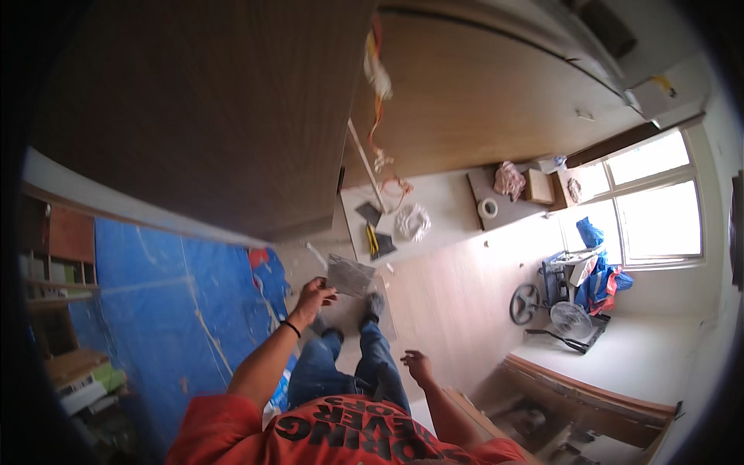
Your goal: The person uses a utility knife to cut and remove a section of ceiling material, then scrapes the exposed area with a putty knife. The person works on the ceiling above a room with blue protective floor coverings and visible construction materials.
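Observation:
In front of my legs, my left hand (313, 299) grips the near left edge of a thin grey rectangular sheet (350, 275) between thumb and fingers. The sheet looks worn and streaked; its material is not clear. A dark band circles my left wrist. On the right, my right hand (418, 367) hangs beside my leg, fingers loosely apart and holding nothing. Past the sheet, a yellow-handled tool (373, 240) lies on a dark piece (384, 246) on a pale board, close to a coil of white cable (413, 222).
A large dark wood panel (209, 116) fills the upper left. Blue sheeting (155, 287) covers the area at left. Orange and white wires (377, 85) hang ahead. By the window (659, 217) stand a fan (571, 318), a black wheel-shaped part (525, 304) and blue bags (593, 283). Wooden furniture (597, 387) lies at lower right.

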Tool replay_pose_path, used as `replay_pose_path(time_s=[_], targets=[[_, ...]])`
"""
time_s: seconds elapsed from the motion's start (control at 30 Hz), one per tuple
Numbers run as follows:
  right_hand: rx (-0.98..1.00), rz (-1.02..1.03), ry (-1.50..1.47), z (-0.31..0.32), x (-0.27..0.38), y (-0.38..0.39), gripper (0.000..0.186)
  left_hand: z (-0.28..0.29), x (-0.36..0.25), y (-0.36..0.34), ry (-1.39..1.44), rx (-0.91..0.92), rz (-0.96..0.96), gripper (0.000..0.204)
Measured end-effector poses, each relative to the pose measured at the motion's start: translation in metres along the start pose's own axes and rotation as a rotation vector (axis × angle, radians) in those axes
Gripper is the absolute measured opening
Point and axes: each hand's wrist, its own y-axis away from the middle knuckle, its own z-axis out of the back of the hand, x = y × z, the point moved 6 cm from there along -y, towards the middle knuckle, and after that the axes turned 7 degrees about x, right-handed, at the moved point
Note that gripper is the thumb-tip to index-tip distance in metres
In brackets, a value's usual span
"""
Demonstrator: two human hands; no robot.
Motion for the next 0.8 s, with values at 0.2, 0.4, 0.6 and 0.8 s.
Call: replay_pose_path(time_s=[0.2,0.4,0.6,0.8], targets=[[0.008,-0.033,-0.398,0.015,0.036,0.001,0.039,-0.174,-0.222,0.056,-0.033,0.262,-0.476,0.018],[0.079,-0.171,-0.443,0.035,0.017,-0.024,0.036,-0.314,-0.425,0.123,0.069,0.218,-0.923,0.017],[0.041,-0.187,-0.588,0.094,-0.024,-0.053,0.035,-0.36,-0.52,0.119,0.302,0.106,-0.995,0.017],[0.044,-0.251,-0.525,0.144,-0.058,-0.06,0.041,-0.347,-0.515,0.104,0.151,-0.108,-1.038,0.033]])
